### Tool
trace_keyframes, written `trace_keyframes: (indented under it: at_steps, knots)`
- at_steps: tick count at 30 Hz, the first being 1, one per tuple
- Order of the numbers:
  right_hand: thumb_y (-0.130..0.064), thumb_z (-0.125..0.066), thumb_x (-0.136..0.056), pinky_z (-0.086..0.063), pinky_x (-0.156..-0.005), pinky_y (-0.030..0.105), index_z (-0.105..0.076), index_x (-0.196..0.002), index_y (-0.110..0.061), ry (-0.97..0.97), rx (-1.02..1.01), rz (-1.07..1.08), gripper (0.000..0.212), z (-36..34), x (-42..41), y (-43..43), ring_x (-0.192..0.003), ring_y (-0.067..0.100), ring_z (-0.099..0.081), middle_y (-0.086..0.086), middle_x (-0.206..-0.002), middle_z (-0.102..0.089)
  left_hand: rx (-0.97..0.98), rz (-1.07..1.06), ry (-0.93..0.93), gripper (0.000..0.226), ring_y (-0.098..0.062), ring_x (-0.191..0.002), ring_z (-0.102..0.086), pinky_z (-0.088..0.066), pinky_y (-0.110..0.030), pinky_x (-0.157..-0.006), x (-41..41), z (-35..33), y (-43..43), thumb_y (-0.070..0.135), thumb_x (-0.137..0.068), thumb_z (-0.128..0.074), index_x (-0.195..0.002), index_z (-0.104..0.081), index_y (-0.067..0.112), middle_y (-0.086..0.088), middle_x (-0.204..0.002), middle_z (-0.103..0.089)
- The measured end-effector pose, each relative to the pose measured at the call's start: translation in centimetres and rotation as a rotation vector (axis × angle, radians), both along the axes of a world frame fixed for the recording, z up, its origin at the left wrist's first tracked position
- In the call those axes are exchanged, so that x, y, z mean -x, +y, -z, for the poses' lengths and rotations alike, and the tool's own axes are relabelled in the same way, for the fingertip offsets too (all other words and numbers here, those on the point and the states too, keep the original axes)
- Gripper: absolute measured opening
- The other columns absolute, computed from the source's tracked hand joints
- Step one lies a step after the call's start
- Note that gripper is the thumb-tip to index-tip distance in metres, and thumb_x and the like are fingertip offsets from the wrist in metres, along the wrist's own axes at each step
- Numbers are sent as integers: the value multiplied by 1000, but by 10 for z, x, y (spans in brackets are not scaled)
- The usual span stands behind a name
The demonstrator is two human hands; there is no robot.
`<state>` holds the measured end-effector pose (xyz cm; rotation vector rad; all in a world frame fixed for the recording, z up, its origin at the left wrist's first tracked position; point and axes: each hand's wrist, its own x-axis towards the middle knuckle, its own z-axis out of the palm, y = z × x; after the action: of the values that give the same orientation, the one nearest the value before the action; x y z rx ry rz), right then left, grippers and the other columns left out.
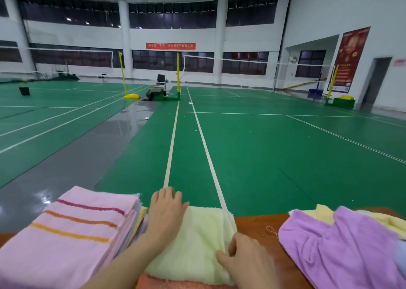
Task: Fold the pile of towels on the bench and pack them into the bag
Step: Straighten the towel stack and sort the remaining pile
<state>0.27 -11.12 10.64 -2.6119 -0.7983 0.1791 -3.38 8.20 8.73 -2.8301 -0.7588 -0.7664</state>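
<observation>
My left grip (pixel 165 209) lies open, pressing the pale yellow-green terry towel (pixel 197 240) flat at the far edge of the reddish wooden desk (pixel 257 225), while my right grip (pixel 243 260) pinches its right edge, seemingly to square the fold beside the folded pink striped stack (pixel 70 233).

A person's left hand (pixel 165 211) lies flat on a folded yellow towel (pixel 197 240) on a brown worktop (pixel 257 225), while the right hand (pixel 243 260) pinches the towel's right edge with curled fingers (pixel 234 243). An orange towel (pixel 175 284) lies beneath it. A pink stack (pixel 66 233) sits just left, a crumpled purple towel (pixel 340 249) right. A green badminton court (pixel 241 146) stretches beyond.
</observation>
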Motion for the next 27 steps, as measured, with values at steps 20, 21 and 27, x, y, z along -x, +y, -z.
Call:
trace_keyframes:
  at_steps: [20, 21, 27]
  knots:
    - [-16, -60, -49, -54, -85, 39, -66, -85, -2, 777, -535, 41, 39, 38, -28, -23, -75, 19, -62, 7, -75, -69, 249, 365, 335, 96, -7, -137, 27, 34, -25, -96, 28, 26, -46, 76, -59, 23, -146, 10, 39, 15, -144, 27]
    - [-11, -59, -45, -56, -77, 35, -64, -89, -1, 780, -521, 42, 45, 37, -28, -24, -75, 21, -62, 10, -78, -68, 249, 371, 344, 97, -9, -135, 29, 35, -24, -94, 28, 27, -46, 77, -58, 24, -145, 11, 39, 15, -144, 27]
    - [-3, -64, -67, -47, -58, 24, -51, -90, -12, 532, -553, 20, 28, 31, -13, -25, -60, 10, -54, 1, -68, -60, 284, 360, 346, 110, -4, -134, 27, 36, -24, -92, 24, 30, -41, 82, -48, 32, -146, 8, 40, 17, -144, 25]
